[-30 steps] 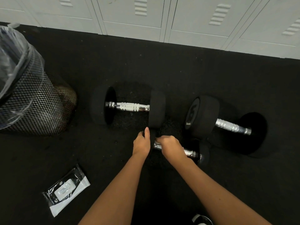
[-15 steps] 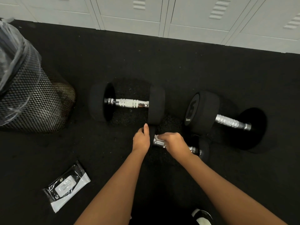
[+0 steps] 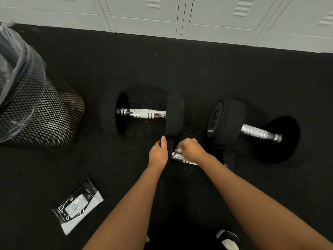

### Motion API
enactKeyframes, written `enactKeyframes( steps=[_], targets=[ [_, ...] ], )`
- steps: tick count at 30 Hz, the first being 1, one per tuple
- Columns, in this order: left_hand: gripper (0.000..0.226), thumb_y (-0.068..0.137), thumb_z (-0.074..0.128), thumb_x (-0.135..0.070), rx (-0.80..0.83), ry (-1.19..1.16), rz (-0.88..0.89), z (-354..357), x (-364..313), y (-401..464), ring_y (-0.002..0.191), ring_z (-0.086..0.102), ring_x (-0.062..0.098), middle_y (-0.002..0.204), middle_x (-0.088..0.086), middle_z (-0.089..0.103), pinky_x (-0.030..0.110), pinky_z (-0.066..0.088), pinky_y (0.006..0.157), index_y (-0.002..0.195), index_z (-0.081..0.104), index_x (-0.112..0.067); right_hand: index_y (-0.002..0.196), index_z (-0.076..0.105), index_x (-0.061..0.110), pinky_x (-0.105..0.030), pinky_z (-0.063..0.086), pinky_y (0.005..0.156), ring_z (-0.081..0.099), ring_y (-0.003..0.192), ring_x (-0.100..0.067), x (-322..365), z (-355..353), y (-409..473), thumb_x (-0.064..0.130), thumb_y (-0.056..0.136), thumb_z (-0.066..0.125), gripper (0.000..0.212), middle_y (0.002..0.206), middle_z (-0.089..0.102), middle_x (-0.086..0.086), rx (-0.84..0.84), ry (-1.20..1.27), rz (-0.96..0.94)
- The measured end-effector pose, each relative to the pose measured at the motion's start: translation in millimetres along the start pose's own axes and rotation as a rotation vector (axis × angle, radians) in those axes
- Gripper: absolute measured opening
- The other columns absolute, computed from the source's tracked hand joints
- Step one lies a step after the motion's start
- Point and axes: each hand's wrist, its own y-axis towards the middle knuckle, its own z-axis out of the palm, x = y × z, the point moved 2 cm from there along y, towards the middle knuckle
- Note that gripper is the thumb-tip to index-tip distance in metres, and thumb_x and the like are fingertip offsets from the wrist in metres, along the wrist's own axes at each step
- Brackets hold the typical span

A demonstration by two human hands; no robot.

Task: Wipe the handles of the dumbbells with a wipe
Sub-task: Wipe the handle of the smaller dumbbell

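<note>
- While the right hand (image 3: pixel 191 149) curled over the chrome handle (image 3: pixel 182 157) of the small dumbbell (image 3: pixel 228 159), its fingers were pinched on a white wipe (image 3: pixel 178 150), pressed against the handle close to the left end.
- The left hand (image 3: pixel 158 153) was closed around that dumbbell's left black head (image 3: pixel 170 146), thumb pointing up along it; both bare forearms reached in from the bottom of the view.
- The small dumbbell lay on the black rubber floor (image 3: pixel 180 65), its right head showing just past the right wrist.
- Just beyond the small dumbbell, and touching or nearly touching its left head, lay a larger dumbbell (image 3: pixel 142 113) with a knurled chrome handle and black round heads.
- To the right of the small dumbbell and slightly farther away lay a second large dumbbell (image 3: pixel 252 131), set at a slant, with pale markings on its near head; its near head sat just beside the right hand.
- Nearer the person and well to the left of the small dumbbell lay a flat black-and-white wipe packet (image 3: pixel 78 207) on the floor.
- Far to the left of the small dumbbell stood a black mesh bin (image 3: pixel 36 112) lined with a clear plastic bag.
- Well beyond the dumbbells, pale lockers (image 3: pixel 216 17) ran along the edge of the floor.
- A black-and-white shoe tip (image 3: pixel 228 239) showed at the bottom edge, below the right forearm.
</note>
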Motion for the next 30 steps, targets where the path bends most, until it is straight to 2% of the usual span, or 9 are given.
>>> enactKeyframes(
  steps=[4, 10, 13, 15, 17, 19, 21, 25, 30],
  targets=[
    [0.055, 0.1, 0.023, -0.043, -0.001, 0.004, 0.009, -1, 0, -1, 0.113, 0.051, 0.027, 0.12, 0.015, 0.057, 0.031, 0.037, 0.088, 0.127, 0.051, -0.004, 0.108, 0.069, 0.009, -0.031, 0.049, 0.091, 0.059, 0.105, -0.025, 7, -1, 13, 0.007, 0.089, 0.054, 0.024, 0.113, 0.065, -0.011, 0.094, 0.029, 0.043],
    [0.056, 0.099, 0.025, -0.045, 0.013, 0.01, 0.004, -1, -1, -2, 0.122, 0.046, 0.027, 0.13, 0.014, 0.052, 0.033, 0.036, 0.096, 0.134, 0.046, -0.007, 0.105, 0.071, 0.015, -0.029, 0.05, 0.085, 0.061, 0.099, -0.025, -1, 0, -6, -0.003, 0.088, 0.046, 0.035, 0.111, 0.065, -0.01, -0.073, 0.113, 0.03],
    [0.06, 0.096, 0.028, -0.051, 0.028, 0.007, 0.003, 1, 4, 1, 0.129, 0.04, 0.026, 0.139, 0.012, 0.046, 0.036, 0.033, 0.105, 0.139, 0.039, -0.011, 0.105, 0.068, 0.018, -0.034, 0.051, 0.084, 0.062, 0.098, -0.029, 15, 10, -18, 0.002, 0.086, 0.049, 0.032, 0.103, 0.066, -0.011, -0.185, -0.081, -0.033],
    [0.061, 0.096, 0.031, -0.051, 0.023, -0.008, 0.026, 1, 7, -2, 0.133, 0.036, 0.024, 0.144, 0.011, 0.041, 0.036, 0.03, 0.108, 0.142, 0.035, -0.012, 0.12, 0.059, 0.016, -0.033, 0.046, 0.093, 0.057, 0.111, -0.028, 16, 24, -34, 0.001, 0.088, 0.05, 0.036, 0.115, 0.061, -0.009, -0.166, -0.193, -0.099],
    [0.058, 0.096, 0.034, -0.048, -0.009, -0.026, 0.085, 1, 9, -8, 0.135, 0.034, 0.021, 0.146, 0.009, 0.038, 0.032, 0.029, 0.108, 0.143, 0.033, -0.013, 0.128, 0.053, 0.01, -0.032, 0.034, 0.108, 0.049, 0.125, -0.027, 3, 35, -52, -0.012, 0.079, 0.057, 0.054, 0.13, 0.055, -0.008, -0.233, -0.246, -0.282],
    [0.054, 0.097, 0.036, -0.043, -0.052, -0.015, 0.177, -1, 11, -14, 0.135, 0.034, 0.017, 0.146, 0.007, 0.038, 0.026, 0.028, 0.107, 0.142, 0.034, -0.014, 0.113, 0.065, 0.007, -0.037, 0.037, 0.101, 0.06, 0.114, -0.025, -17, 39, -59, -0.022, 0.053, 0.072, 0.067, 0.119, 0.065, -0.009, -0.419, -0.27, -0.385],
    [0.05, 0.098, 0.038, -0.037, -0.061, 0.019, 0.276, -1, 12, -19, 0.135, 0.033, 0.014, 0.146, 0.004, 0.037, 0.02, 0.026, 0.103, 0.143, 0.033, -0.015, 0.101, 0.07, 0.005, -0.04, 0.044, 0.09, 0.067, 0.099, -0.025, -21, 41, -58, -0.021, 0.036, 0.08, 0.07, 0.105, 0.071, -0.01, -0.508, -0.245, -0.374],
    [0.048, 0.099, 0.037, -0.032, -0.019, 0.084, 0.394, -3, 12, -25, 0.135, 0.03, 0.011, 0.149, 0.001, 0.03, 0.017, 0.025, 0.101, 0.145, 0.028, -0.019, 0.096, 0.073, 0.006, -0.033, 0.041, 0.092, 0.068, 0.099, -0.021, 1, 45, -63, -0.01, 0.033, 0.088, 0.067, 0.104, 0.071, -0.009, -0.516, -0.277, -0.435],
    [0.049, 0.099, 0.036, -0.03, -0.017, 0.138, 0.456, -5, 12, -27, 0.137, 0.026, 0.009, 0.151, -0.002, 0.023, 0.015, 0.023, 0.101, 0.145, 0.026, -0.018, 0.097, 0.073, 0.008, -0.039, 0.04, 0.094, 0.066, 0.104, -0.021, -21, 43, -67, -0.01, 0.035, 0.087, 0.066, 0.107, 0.071, -0.007, -0.502, -0.32, -0.477]
  ],
)
